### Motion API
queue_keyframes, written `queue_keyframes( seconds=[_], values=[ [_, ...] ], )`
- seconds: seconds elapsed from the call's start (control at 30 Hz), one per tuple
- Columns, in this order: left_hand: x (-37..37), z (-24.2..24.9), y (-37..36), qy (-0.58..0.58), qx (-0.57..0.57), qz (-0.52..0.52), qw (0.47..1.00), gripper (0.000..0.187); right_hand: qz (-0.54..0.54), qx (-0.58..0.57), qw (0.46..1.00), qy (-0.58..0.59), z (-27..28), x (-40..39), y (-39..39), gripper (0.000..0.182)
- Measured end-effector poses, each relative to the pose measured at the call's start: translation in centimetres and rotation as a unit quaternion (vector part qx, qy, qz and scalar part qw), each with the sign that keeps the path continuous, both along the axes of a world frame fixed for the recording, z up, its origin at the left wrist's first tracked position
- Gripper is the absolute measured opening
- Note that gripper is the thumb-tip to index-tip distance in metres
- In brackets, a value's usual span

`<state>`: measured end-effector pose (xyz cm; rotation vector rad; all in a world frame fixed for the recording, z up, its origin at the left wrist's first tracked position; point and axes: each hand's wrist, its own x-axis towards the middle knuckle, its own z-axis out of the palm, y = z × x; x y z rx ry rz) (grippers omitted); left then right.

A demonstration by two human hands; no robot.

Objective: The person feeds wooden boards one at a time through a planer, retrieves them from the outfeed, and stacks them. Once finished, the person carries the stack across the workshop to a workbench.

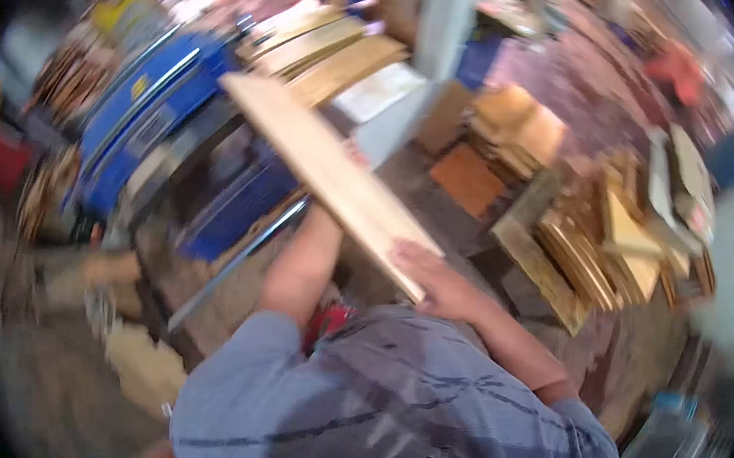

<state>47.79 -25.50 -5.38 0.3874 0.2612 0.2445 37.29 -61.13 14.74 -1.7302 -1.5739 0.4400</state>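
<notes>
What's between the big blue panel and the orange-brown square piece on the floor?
In the head view, the light wooden plank, held by the left hand and right hand, crosses between them, with dark floor beyond it.

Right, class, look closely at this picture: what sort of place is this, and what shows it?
Probably a woodworking shop: someone is holding a long pale board, a stack of boards lies beyond it, and a pile of wooden pieces sits on the right.
</notes>
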Motion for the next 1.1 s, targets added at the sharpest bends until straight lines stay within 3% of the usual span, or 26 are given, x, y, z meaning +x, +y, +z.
queue_keyframes(
  seconds=[0.03,0.1,0.13,0.17,0.2,0.23,0.3,0.33,0.43,0.57,0.63,0.73,0.9,0.97,1.03,1.1],
  values=[
    [-2.1,1.9,-2.3,-0.027,0.004,0.036,0.999,0.034,0.005,-0.057,0.997,-0.047,1.2,0.1,-0.3,0.082],
    [-6.2,5.6,-4.4,-0.329,-0.015,-0.055,0.942,0.044,0.010,-0.078,0.988,-0.132,-1.3,-0.4,-0.2,0.081],
    [-7.4,7.5,-5.2,-0.326,-0.004,-0.036,0.945,0.044,0.031,-0.071,0.989,-0.130,-1.7,-0.7,0.4,0.081],
    [-8.1,9.5,-6.0,-0.145,0.020,0.004,0.989,0.049,0.019,-0.058,0.990,-0.126,-2.0,-0.8,0.8,0.085],
    [-9.0,10.4,-6.3,0.041,0.036,0.043,0.998,0.054,0.004,-0.048,0.991,-0.123,-2.1,-0.8,1.2,0.089],
    [-10.0,10.1,-6.1,0.041,0.038,0.056,0.997,0.054,0.016,-0.043,0.991,-0.123,-2.1,-1.0,1.7,0.089],
    [-12.3,9.2,-6.2,-0.010,0.238,-0.023,0.971,0.061,0.027,-0.013,0.998,-0.062,-2.2,-1.6,2.7,0.084],
    [-14.3,11.3,-6.8,-0.032,0.137,-0.006,0.990,0.061,0.037,-0.011,0.997,-0.060,-2.1,-2.0,3.4,0.084],
    [-17.4,10.8,-6.0,-0.081,0.076,0.030,0.993,0.049,0.064,-0.051,0.988,-0.127,-1.7,-2.6,5.6,0.088],
    [-22.2,11.9,-4.8,-0.020,0.113,0.147,0.983,0.053,0.076,-0.080,0.979,-0.173,-2.9,-3.5,9.3,0.093],
    [-24.5,10.8,-3.4,-0.030,-0.010,0.153,0.988,0.063,0.081,-0.087,0.975,-0.185,-3.1,-4.2,11.7,0.097],
    [-26.4,9.1,-1.0,-0.069,-0.057,0.161,0.983,0.072,0.093,-0.108,0.972,-0.189,-3.6,-5.3,15.7,0.094],
    [-27.5,5.3,7.2,-0.011,-0.033,0.210,0.977,0.087,0.105,-0.118,0.948,-0.277,-6.0,-6.5,24.5,0.074],
    [-28.1,4.0,10.6,-0.014,-0.033,0.211,0.977,0.090,0.110,-0.124,0.942,-0.292,-6.8,-6.9,28.0,0.072],
    [-28.9,2.6,13.6,0.095,-0.066,0.170,0.979,0.092,0.115,-0.132,0.937,-0.303,-7.7,-7.4,30.8,0.069],
    [-29.0,-0.9,16.6,0.120,-0.072,0.157,0.978,0.088,0.111,-0.155,0.931,-0.312,-8.6,-7.7,33.3,0.075]
  ],
)
